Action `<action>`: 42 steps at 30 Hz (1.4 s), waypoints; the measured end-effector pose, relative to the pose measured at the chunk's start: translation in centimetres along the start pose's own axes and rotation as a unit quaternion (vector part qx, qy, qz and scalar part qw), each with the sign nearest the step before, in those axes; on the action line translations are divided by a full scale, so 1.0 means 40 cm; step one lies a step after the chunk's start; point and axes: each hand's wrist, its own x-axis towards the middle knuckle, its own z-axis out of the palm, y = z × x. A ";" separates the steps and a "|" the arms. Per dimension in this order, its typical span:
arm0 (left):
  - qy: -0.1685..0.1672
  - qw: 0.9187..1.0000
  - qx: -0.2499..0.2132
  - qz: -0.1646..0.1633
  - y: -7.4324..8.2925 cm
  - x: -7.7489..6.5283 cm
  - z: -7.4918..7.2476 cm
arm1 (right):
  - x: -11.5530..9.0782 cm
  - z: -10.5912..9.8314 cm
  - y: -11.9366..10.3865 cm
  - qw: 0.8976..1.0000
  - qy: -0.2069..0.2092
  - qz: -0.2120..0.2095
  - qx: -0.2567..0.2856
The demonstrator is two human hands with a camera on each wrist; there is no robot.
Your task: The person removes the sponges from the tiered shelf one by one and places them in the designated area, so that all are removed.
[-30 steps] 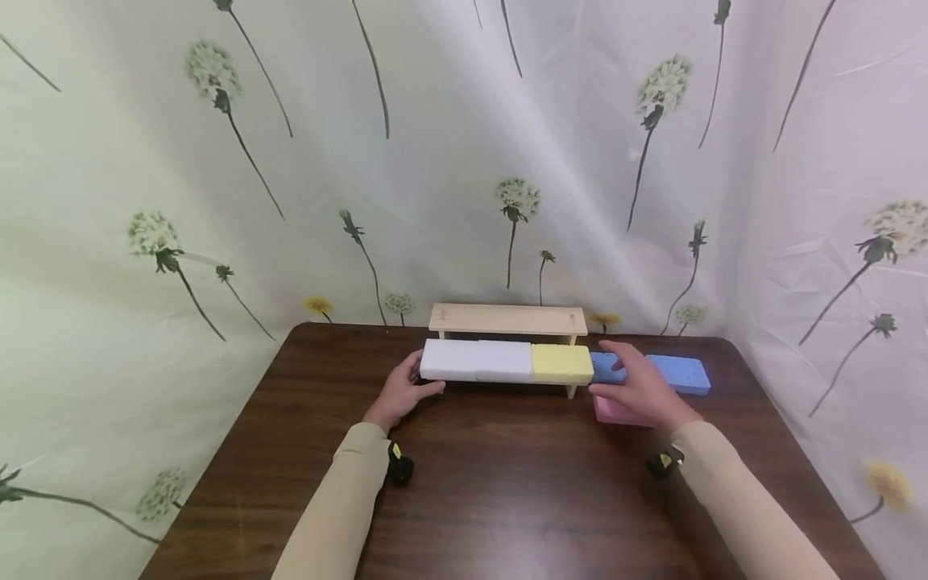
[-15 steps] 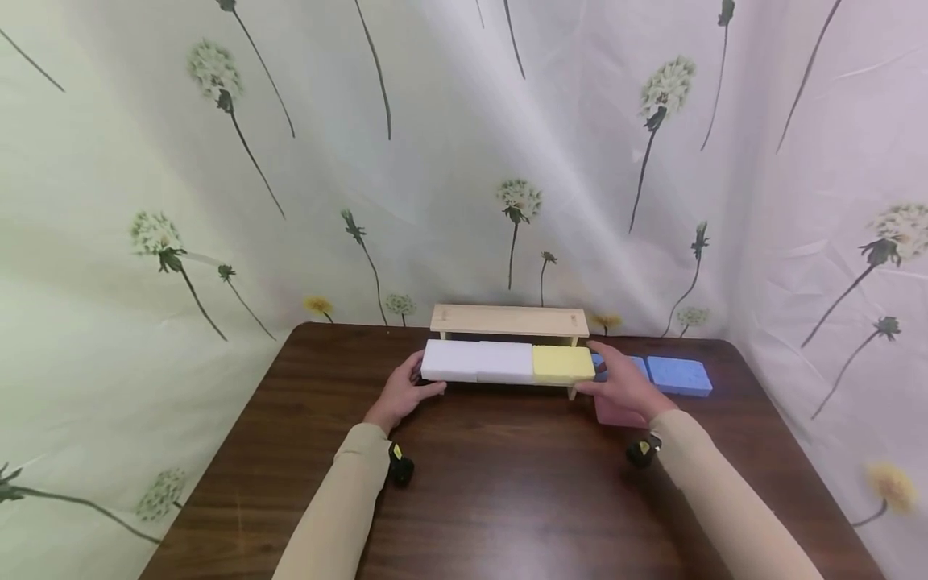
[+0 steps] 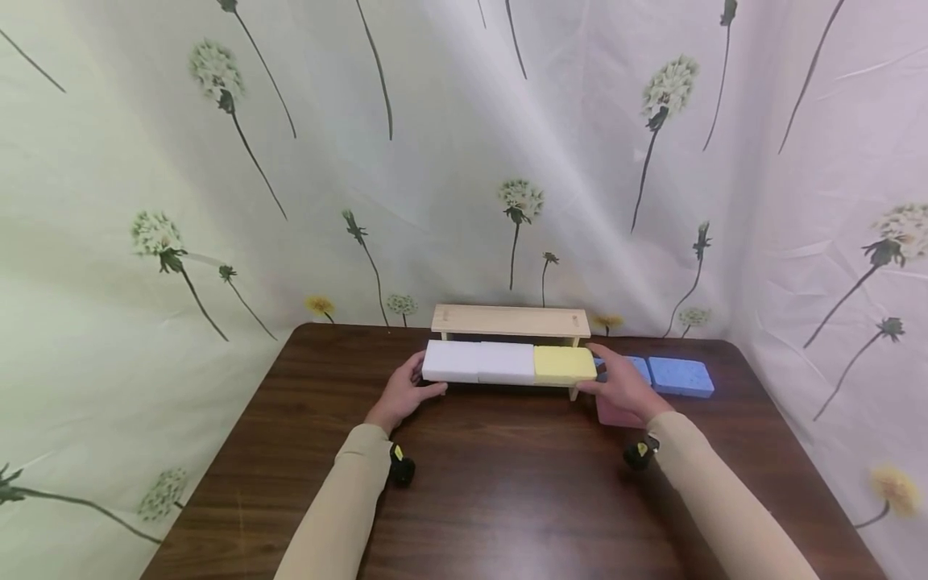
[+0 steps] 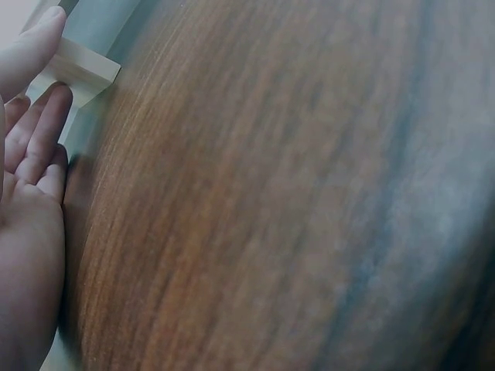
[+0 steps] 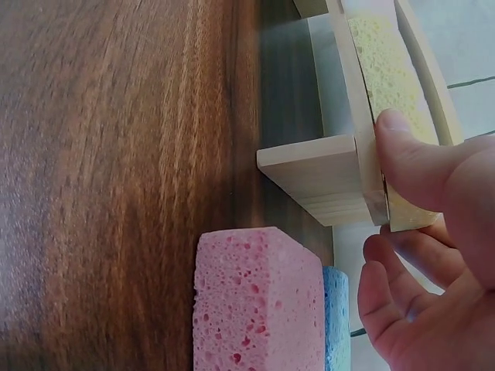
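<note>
Speaker one: Soft light across the head view, and the curtain (image 3: 435,201) tints green at left, pink at right!
Speaker two: Pale glare on the bench (image 3: 493,515), too.
Speaker one: Left wrist? Dim, bluish, wood grain smearing out of focus.
Speaker two: Right wrist's crisper: pores showing on the yellow sponge (image 5: 383,69)!

Yellow sponge (image 3: 565,365): porous, lying flat at the row's 3 o'clock end.
White blocks (image 3: 451,361): I see two, flat, end to end, adjoining its 9 o'clock edge.
Wooden stand (image 3: 511,320): pale, stepped; its 6 o'clock tier bears all three.
</note>
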 end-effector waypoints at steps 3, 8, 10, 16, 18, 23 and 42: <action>0.000 1.000 0.004 0.004 0.000 -0.002 -0.001 | -0.003 -0.002 -0.001 1.000 0.004 0.003 0.001; 0.000 1.000 0.004 -0.004 -0.030 0.008 0.002 | -0.013 -0.002 0.007 1.000 0.009 0.006 0.006; 0.005 1.000 0.002 -0.004 -0.059 0.018 0.006 | -0.019 -0.001 0.013 1.000 0.012 0.004 0.007; 0.014 1.000 0.003 0.000 -0.099 0.033 0.010 | -0.034 -0.012 0.022 0.999 0.029 0.001 0.033; 0.014 1.000 0.005 0.001 -0.096 0.035 0.009 | -0.038 -0.019 0.022 0.999 0.041 -0.005 0.029; 0.018 1.000 0.004 0.005 -0.090 0.039 0.007 | -0.049 -0.037 0.020 0.997 0.065 -0.029 0.012; 0.016 1.000 0.012 0.009 -0.091 0.043 0.008 | -0.135 -0.106 0.056 0.996 0.071 -0.020 0.042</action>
